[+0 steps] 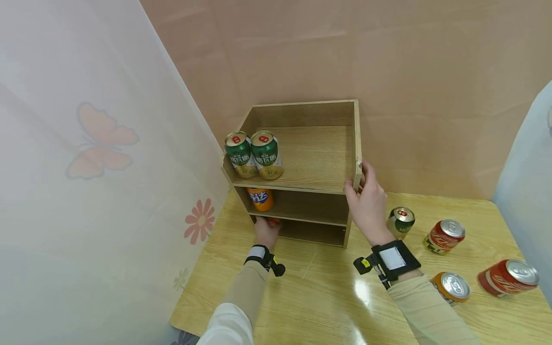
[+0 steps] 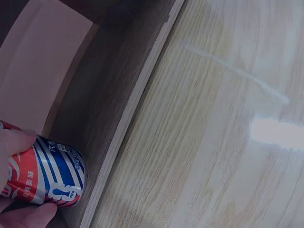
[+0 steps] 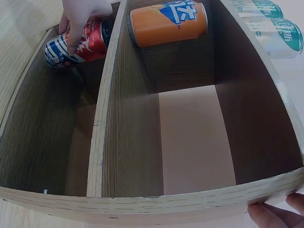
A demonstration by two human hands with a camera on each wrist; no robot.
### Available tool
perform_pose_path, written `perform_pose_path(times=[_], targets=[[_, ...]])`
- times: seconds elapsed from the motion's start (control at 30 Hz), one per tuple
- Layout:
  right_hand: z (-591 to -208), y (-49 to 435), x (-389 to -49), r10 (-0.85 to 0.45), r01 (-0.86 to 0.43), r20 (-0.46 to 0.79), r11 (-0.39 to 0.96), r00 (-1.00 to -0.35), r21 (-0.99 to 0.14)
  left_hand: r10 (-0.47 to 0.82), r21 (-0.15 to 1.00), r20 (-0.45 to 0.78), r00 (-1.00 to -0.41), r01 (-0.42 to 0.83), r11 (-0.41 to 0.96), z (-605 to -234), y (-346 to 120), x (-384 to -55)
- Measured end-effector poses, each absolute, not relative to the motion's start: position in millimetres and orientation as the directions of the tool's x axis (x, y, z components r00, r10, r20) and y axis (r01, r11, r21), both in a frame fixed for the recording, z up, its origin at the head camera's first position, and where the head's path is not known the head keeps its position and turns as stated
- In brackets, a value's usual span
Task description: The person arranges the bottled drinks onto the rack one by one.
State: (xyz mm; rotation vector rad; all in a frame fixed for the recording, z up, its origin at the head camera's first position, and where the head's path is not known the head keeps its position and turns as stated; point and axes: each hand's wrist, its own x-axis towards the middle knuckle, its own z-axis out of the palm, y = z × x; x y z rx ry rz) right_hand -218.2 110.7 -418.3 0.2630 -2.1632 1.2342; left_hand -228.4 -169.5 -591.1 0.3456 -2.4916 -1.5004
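Left hand (image 1: 266, 233) clamped round a red-and-blue soda can (image 2: 53, 173) — bottom compartment, left end of the wooden shelf (image 1: 315, 153). Right hand (image 1: 368, 206) pinches the shelf's right wall; orange Fanta can (image 1: 261, 199) one tier up.

The shelf unit (image 1: 316, 155) looks like matt, grained wood; the red-and-blue can (image 2: 52, 173) low inside it, smooth, shiny metal; the tabletop (image 1: 319, 302) under the unit, glossy wood; the backdrop (image 1: 297, 52) behind it, creased matt cloth.
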Motion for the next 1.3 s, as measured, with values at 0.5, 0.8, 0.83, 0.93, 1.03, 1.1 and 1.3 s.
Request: perform_pose_path(times=[0.5, 0.8, 0.83, 0.93, 1.03, 1.1, 1.3], targets=[[-419.4, 108.3, -216.9, 0.127, -0.451, 0.598, 0.54, -0.791, -0.711, -0.331, 0.862, 0.115, -0.937, -0.072, 0.502, -590.0, -178.7, -223.9], [-418.0, 108.4, -216.0, 0.13, -0.442, 0.585, 0.531, -0.801, -0.723, -0.365, 0.907, 0.158, -0.917, -0.012, 0.422, -599.2, -177.0, -202.6], [-417.6, 108.4, -215.8, 0.13, -0.439, 0.582, 0.532, -0.802, -0.724, -0.371, 0.914, 0.151, -0.916, -0.013, 0.405, -599.1, -177.0, -198.8], [-417.2, 108.3, -215.6, 0.132, -0.434, 0.575, 0.527, -0.807, -0.731, -0.399, 0.936, 0.137, -0.907, -0.013, 0.351, -595.7, -177.1, -185.2], [-417.6, 108.2, -215.8, 0.132, -0.435, 0.578, 0.531, -0.805, -0.727, -0.44, 0.936, 0.19, -0.877, 0.026, 0.352, -592.3, -180.0, -173.0], [-417.8, 108.2, -215.8, 0.133, -0.438, 0.583, 0.535, -0.801, -0.723, -0.466, 0.927, 0.251, -0.848, 0.071, 0.37, -590.3, -183.3, -167.9], [-417.6, 108.8, -215.7, 0.145, -0.429, 0.58, 0.535, -0.802, -0.728, -0.525, 0.901, 0.372, -0.766, 0.162, 0.402, -570.6, -194.5, -169.3]])
